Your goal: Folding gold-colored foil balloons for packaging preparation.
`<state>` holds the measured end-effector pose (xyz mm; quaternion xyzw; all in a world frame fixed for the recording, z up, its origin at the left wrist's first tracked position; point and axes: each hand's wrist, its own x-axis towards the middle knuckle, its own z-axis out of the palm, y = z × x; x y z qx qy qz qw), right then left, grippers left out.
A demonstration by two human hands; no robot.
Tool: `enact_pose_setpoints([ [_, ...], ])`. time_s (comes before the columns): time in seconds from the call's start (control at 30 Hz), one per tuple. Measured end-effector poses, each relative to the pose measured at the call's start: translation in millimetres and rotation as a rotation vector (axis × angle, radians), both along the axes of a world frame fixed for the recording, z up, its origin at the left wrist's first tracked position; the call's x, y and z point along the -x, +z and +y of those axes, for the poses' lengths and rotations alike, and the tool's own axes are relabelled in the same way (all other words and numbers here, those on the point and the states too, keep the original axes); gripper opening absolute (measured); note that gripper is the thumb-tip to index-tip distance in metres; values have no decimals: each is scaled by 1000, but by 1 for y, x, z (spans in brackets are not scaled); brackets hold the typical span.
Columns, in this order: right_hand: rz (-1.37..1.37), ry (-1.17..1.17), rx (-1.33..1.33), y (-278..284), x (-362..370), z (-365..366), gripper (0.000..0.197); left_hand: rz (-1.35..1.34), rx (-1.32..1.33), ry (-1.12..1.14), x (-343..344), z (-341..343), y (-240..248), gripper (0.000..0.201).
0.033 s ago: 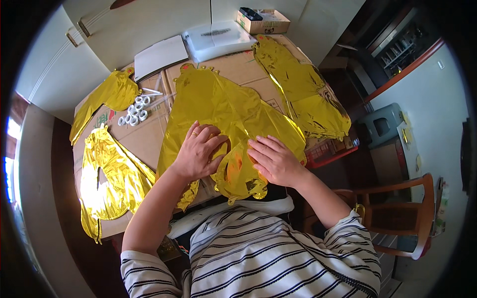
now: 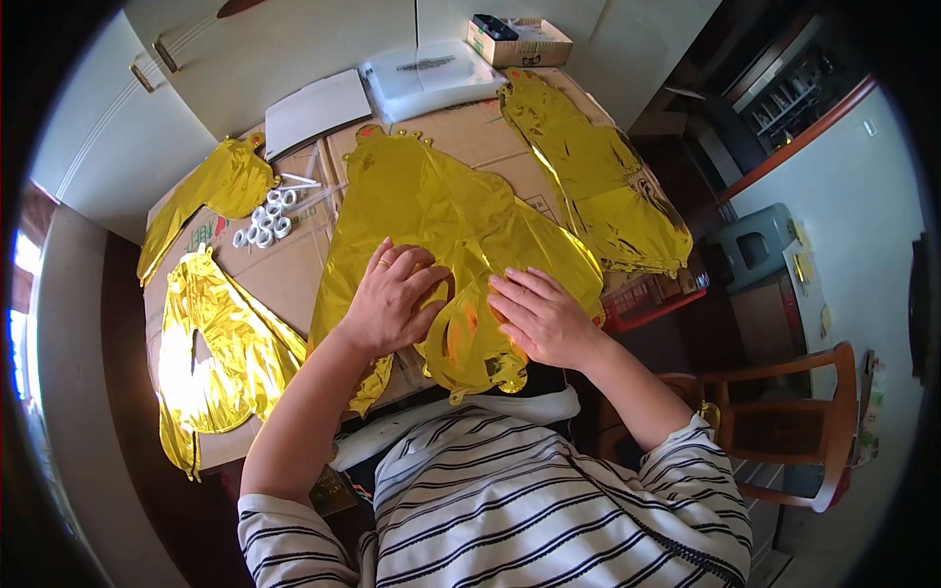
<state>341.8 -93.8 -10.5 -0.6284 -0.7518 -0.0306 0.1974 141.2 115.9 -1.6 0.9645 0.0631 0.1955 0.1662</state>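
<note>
While both hands rest palm-down on its lower part, the big gold foil (image 2: pixel 431 201) lies flat in the middle of the cardboard-covered worktop (image 2: pixel 302 257). The left hand (image 2: pixel 392 299) is curled, thumb near forefinger, beside a gap in the foil; the right hand (image 2: pixel 547 321) has its fingers nearly straight and together. I cannot tell whether either pinches the foil.

From the hands, white rolls (image 2: pixel 253 234) cluster at ten o'clock, and a second foil (image 2: pixel 613 186) lies at one. At twelve, a clear plastic case (image 2: pixel 431 76) has contents too indistinct to name. Just beyond, an open cardboard box (image 2: pixel 537 53) bears a dark object (image 2: pixel 494 26) at its left end. At three, below the worktop's edge, sits a red basket (image 2: pixel 655 306), its contents unclear.
</note>
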Motion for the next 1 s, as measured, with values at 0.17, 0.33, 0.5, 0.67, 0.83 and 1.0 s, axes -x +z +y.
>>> enact_pose_setpoints([
  [0.17, -5, 9, 8, 1, 0, 0, 41, -33, -18, 23, -3, 1, -4, 32],
  [0.33, 24, 18, 9, 2, -1, 1, 43, -83, 1, -4, -4, 2, -3, 37],
  [0.5, 30, 1, -3, 1, -6, 2, 46, -99, 0, -5, -3, 0, -4, 37],
  [0.67, -31, -9, 12, 1, -4, 5, 46, -82, -5, -6, -2, 0, -6, 38],
  [0.83, -74, -1, -1, 0, -2, 7, 45, -57, 2, 11, -2, -1, -6, 40],
  [1.0, -73, -7, -10, 2, 1, 7, 43, -44, 0, 23, -1, -2, -6, 40],
])
